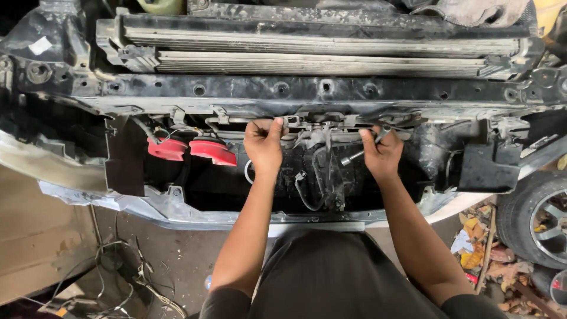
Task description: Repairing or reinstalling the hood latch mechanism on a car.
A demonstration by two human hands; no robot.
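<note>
I look down on the stripped front end of a car. My left hand point(263, 143) rests with its fingers curled against a metal bracket point(319, 122) under the black crossmember point(307, 90). My right hand point(383, 155) grips a metal wrench point(356, 156), whose shaft slants down to the left while its upper end sits at the bracket's right side. A black wire loop point(306, 198) hangs below between my hands.
Two red horns point(195, 149) sit to the left of my left hand. The radiator point(319, 53) lies across the top. A wheel point(540, 221) and dry leaves point(481, 248) are at the right. Loose wires point(127, 277) trail on the floor at lower left.
</note>
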